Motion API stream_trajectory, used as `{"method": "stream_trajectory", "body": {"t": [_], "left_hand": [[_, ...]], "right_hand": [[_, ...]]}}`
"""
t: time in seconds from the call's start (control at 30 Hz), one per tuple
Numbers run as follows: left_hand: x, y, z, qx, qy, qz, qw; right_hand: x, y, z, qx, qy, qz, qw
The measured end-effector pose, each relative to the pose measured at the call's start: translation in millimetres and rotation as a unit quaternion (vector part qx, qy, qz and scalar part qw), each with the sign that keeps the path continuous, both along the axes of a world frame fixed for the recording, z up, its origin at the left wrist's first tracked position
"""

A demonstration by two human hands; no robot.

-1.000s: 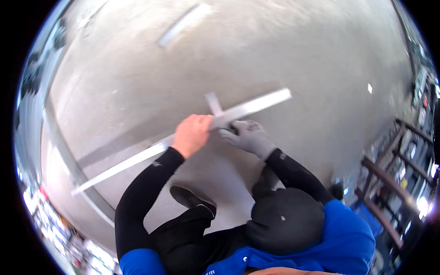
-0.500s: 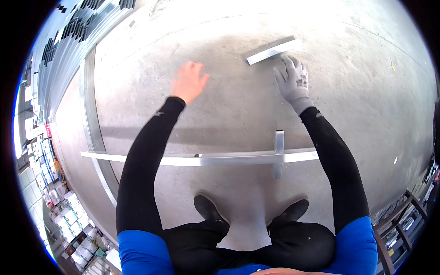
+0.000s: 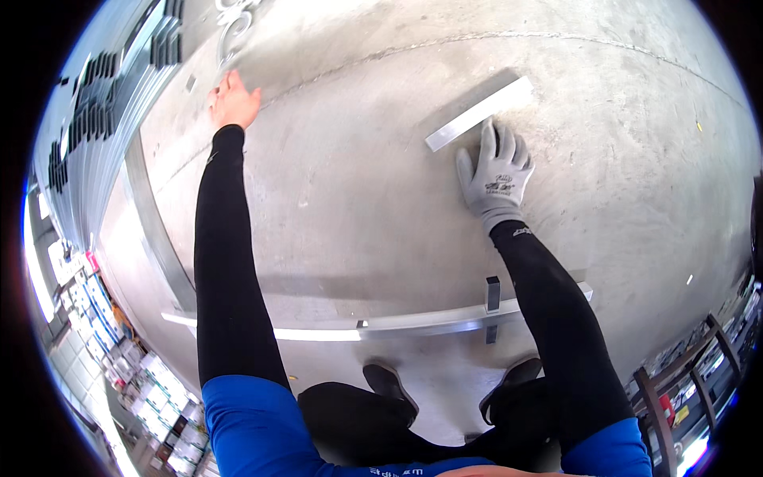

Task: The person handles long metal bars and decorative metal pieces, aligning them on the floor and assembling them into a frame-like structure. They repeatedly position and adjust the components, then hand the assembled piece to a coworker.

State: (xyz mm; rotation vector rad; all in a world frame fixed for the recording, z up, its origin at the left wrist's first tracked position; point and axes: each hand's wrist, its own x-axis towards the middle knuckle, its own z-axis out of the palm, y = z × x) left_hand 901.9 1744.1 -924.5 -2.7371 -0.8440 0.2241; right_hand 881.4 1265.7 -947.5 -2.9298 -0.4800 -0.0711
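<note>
My bare left hand [image 3: 234, 101] reaches out over the floor at the far left, fingers apart and holding nothing. Close by it, farther off, is a pale curled scroll-shaped metal piece [image 3: 232, 28], partly washed out by glare. My right hand [image 3: 497, 171], in a grey glove, has its fingers spread with the thumb apart. Its fingertips come near the lower side of a short silver metal bar [image 3: 481, 114]; whether they touch it I cannot tell. Across the floor before my feet runs a long silver metal bar [image 3: 421, 323], crossed by a short rectangular tube [image 3: 492, 294].
On the left, a long metal profile [image 3: 155, 219] meets the long bar, beside a stack of dark-ended metal lengths [image 3: 99, 119]. Stacked boxes [image 3: 99, 318] stand at the lower left. A brown metal frame [image 3: 675, 381] is at the lower right.
My left hand has moved left and outward, toward the scroll piece. My right hand has shifted slightly and stays by the short bar. The view has tilted, so the long bar appears lower.
</note>
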Motion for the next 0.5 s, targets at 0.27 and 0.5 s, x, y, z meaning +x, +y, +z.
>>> {"method": "stream_trajectory", "body": {"t": [0.27, 0.5], "left_hand": [[46.6, 134.5, -31.8, -0.076, 0.051, -0.038, 0.995], [4.7, 70.6, 2.2, -0.022, 0.009, -0.055, 0.998]], "right_hand": [[5.2, 8.6, 10.0, 0.056, 0.023, 0.023, 0.998], [4.2, 1.9, 7.8, 0.045, 0.015, -0.010, 0.999]]}}
